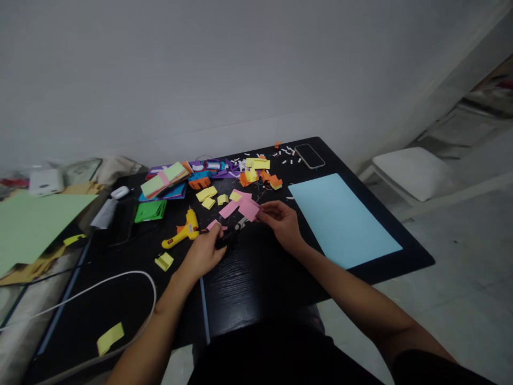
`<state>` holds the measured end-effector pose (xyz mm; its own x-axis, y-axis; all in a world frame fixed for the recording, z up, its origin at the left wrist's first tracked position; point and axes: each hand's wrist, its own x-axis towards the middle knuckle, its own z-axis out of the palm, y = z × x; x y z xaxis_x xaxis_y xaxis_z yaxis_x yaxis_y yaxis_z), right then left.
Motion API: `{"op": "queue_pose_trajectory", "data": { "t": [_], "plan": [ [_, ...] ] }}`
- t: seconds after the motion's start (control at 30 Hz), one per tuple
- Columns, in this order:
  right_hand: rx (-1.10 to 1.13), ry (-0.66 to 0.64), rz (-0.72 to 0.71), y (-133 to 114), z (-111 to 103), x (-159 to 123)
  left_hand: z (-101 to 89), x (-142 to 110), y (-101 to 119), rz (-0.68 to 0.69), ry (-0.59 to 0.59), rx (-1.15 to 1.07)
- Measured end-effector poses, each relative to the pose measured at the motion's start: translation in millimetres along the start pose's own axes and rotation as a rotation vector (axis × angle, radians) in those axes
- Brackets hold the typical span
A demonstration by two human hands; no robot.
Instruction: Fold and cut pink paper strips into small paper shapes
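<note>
My left hand [206,248] is closed around the black handles of a pair of scissors [225,238], whose metal part points right toward the pink paper. Between the thumb and fingers of my right hand [282,223] is a piece of pink paper [249,208], held just above the black table. More pink strips [228,209] lie left of it, with a small yellow piece [235,196] on top. Folded yellow papers [207,194] are scattered behind my left hand. Close to that hand lies a yellow glue gun [187,231].
A light blue sheet [345,220] covers the table's right side, with a phone [310,156] behind it. Stacked coloured papers [166,181], green paper [150,211] and orange pieces [276,182] lie toward the back. A white cable [136,272] loops at left. A white stool [412,171] stands at right.
</note>
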<state>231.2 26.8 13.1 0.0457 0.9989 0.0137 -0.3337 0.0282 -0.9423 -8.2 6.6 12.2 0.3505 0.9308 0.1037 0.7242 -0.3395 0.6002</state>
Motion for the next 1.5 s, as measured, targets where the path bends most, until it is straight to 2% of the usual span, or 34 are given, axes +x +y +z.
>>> {"op": "queue_pose_trajectory", "data": {
  "t": [0.13, 0.3, 0.43, 0.57, 0.73, 0.87, 0.93, 1.07, 1.23, 1.33, 1.37, 1.43, 1.5],
  "plan": [
    [0.000, 0.011, 0.033, 3, -2, 2, 1.5, 0, -1, -0.090, 0.078, -0.059],
    [0.038, -0.039, 0.117, 2, -2, 4, -0.2, -1, 2, -0.195, 0.208, -0.133],
    [0.192, -0.090, 0.237, 1, -2, 5, -3.5, -2, 7, -0.220, 0.176, -0.273],
    [0.238, -0.096, 0.270, 2, -4, 7, -3.8, -3, 8, -0.224, 0.080, -0.476],
    [0.153, -0.037, 0.222, 5, -7, 9, 1.2, 2, 13, -0.265, 0.067, -0.711],
    [-0.098, -0.107, 0.051, 10, -4, 4, 13.4, 6, 26, -0.363, 0.120, -0.856],
    [-0.128, -0.156, 0.021, 15, 1, -1, 22.3, 7, 32, -0.392, 0.156, -0.913],
    [-0.185, -0.215, -0.004, 28, 13, -15, 36.3, 5, 34, -0.414, 0.293, -0.885],
    [-0.247, -0.302, 0.010, 31, 18, -25, 34.9, 5, 30, -0.412, 0.344, -0.861],
    [-0.393, -0.384, 0.009, 20, 4, 0, 30.0, 6, 29, -0.387, 0.356, -0.867],
    [-0.468, -0.359, -0.031, 13, -6, 16, 28.8, 6, 28, -0.387, 0.349, -0.874],
    [-0.610, -0.207, -0.114, -5, -33, 57, 27.4, 7, 28, -0.392, 0.336, -0.877],
    [-0.840, 0.076, -0.204, -26, -67, 103, 27.5, 7, 28, -0.391, 0.337, -0.872]
  ]
}}
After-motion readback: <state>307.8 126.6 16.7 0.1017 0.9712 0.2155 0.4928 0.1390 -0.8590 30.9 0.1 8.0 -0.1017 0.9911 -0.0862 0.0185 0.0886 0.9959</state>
